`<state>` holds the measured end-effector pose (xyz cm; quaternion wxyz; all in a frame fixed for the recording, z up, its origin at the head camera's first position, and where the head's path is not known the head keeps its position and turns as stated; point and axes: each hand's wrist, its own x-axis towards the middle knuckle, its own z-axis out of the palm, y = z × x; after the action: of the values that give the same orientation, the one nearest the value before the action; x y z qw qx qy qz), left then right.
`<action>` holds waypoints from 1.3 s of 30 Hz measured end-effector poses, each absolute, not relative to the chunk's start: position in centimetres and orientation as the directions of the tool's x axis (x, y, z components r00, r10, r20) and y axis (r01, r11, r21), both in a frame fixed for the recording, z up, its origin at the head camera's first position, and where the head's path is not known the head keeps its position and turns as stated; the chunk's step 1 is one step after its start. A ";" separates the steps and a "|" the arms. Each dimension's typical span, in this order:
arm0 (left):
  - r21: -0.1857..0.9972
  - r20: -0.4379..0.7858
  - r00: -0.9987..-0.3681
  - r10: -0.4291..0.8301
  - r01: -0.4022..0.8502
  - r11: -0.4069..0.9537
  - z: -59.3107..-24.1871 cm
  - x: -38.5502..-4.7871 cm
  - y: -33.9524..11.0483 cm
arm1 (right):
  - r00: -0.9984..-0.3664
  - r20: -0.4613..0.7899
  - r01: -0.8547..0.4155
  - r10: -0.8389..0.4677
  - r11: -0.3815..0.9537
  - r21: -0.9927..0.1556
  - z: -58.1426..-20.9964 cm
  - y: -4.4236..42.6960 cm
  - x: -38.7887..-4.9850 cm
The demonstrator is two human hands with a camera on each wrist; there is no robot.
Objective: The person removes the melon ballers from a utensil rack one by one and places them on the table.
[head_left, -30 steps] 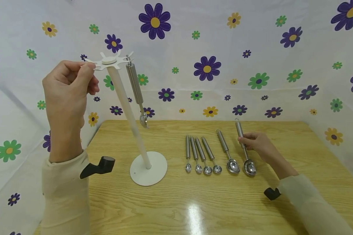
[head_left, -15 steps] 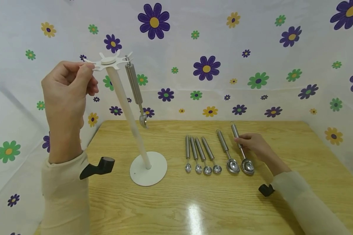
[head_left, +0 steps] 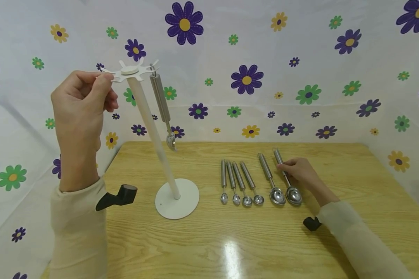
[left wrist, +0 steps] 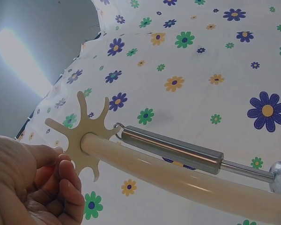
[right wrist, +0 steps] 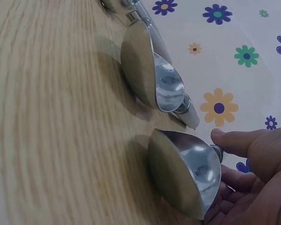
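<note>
My left hand (head_left: pixel 82 104) pinches one prong of the star-shaped white top (head_left: pixel 130 71) of a utensil stand (head_left: pixel 153 130); the left wrist view shows thumb and forefinger at that prong. From a prong on the opposite side, a metal scoop (head_left: pixel 160 99) hangs by its ring. Over on the right, my right hand (head_left: pixel 302 172) pinches the handle of the largest ice cream scoop (head_left: pixel 293 195), which lies on the table. In the right wrist view the thumb is against its handle, beside the shiny bowl (right wrist: pixel 196 171); the curled fingers are partly hidden behind it.
Just left of the held scoop lies another large scoop (head_left: pixel 277 195). Several smaller scoops (head_left: pixel 247 200) form a row between it and the stand's round base (head_left: pixel 177 209). All lie on a wooden table (head_left: pixel 195 248) before a flowered cloth (head_left: pixel 209 54).
The right hand has slid the largest scoop a little left and toward me, closer to its neighbour. The left hand has kept its place on the stand's top.
</note>
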<state>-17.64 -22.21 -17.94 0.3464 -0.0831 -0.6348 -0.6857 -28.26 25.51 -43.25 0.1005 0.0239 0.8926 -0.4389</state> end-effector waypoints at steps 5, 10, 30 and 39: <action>0.816 0.549 -0.748 -0.375 0.576 0.047 -17.9 -17.6 -22.2 | -0.984 -0.176 0.112 -0.034 0.649 -0.753 -43.7 25.5 -28.6; 0.820 0.543 -0.748 -0.382 0.570 0.052 -18.0 -17.6 -22.1 | -0.986 -0.163 0.098 -0.036 0.664 -0.742 -44.1 25.5 -28.8; 0.829 0.530 -0.751 -0.394 0.556 0.056 -18.0 -17.8 -22.1 | -0.992 -0.122 0.074 -0.020 0.693 -0.717 -43.8 24.7 -28.2; 0.830 0.529 -0.750 -0.397 0.555 0.056 -17.9 -17.7 -22.0 | -0.990 -0.143 0.101 -0.010 0.660 -0.744 -43.5 24.9 -28.3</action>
<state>-17.74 -22.03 -17.94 0.3478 -0.0622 -0.6380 -0.6842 -28.28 24.88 -43.49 0.0673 0.0250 0.9086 -0.4115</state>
